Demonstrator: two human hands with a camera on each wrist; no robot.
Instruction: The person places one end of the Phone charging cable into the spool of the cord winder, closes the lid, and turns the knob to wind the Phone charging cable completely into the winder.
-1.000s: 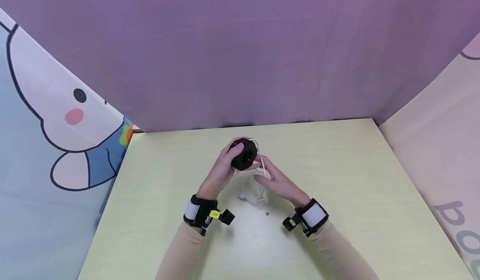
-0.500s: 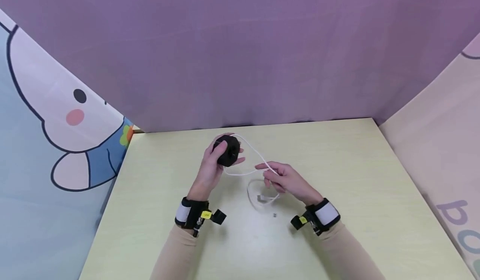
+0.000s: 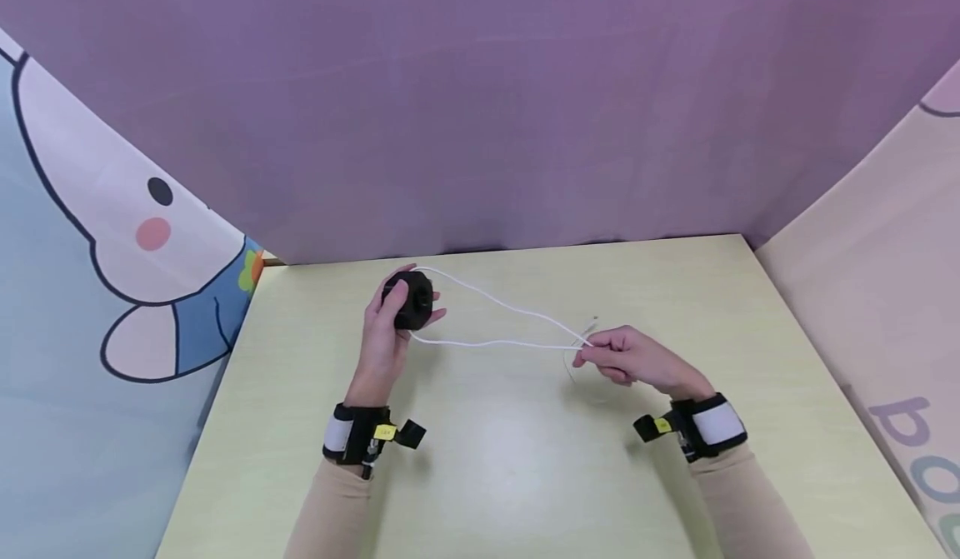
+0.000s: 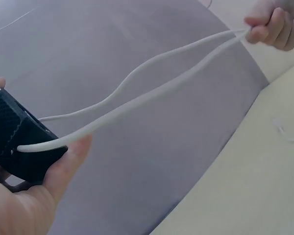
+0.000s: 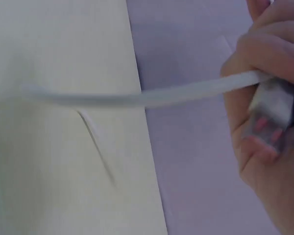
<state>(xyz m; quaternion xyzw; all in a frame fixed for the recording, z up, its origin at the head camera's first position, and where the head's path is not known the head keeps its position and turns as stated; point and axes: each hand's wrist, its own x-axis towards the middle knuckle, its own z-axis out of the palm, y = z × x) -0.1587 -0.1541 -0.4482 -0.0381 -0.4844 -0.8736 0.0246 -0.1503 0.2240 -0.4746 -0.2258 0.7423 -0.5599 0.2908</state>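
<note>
My left hand [image 3: 381, 346] holds a black hexagonal block [image 3: 422, 294] with a round recess, thumb across its front face. A white USB cable [image 3: 498, 344] comes out of the block in two strands, one from its top and one from its bottom. Both strands run right to my right hand [image 3: 639, 359], which pinches them together between thumb and fingers. In the right wrist view a USB plug [image 5: 273, 105] lies against the palm, partly covered by curled fingers. A thin loose length of cable hangs below the right hand, with a small connector [image 3: 595, 319] behind the fingertips.
The pale wooden table [image 3: 480, 476] lies under both hands. Behind it stands a purple fabric wall [image 3: 480, 109]. A printed cartoon panel [image 3: 142, 292] borders the left side and a pale lettered panel [image 3: 885, 292] the right. Each wrist wears a strapped camera.
My hands have moved apart, left hand leftward with the block, right hand rightward. The cable strands between them are drawn out much longer, and the loose cable end has shifted right with the hand.
</note>
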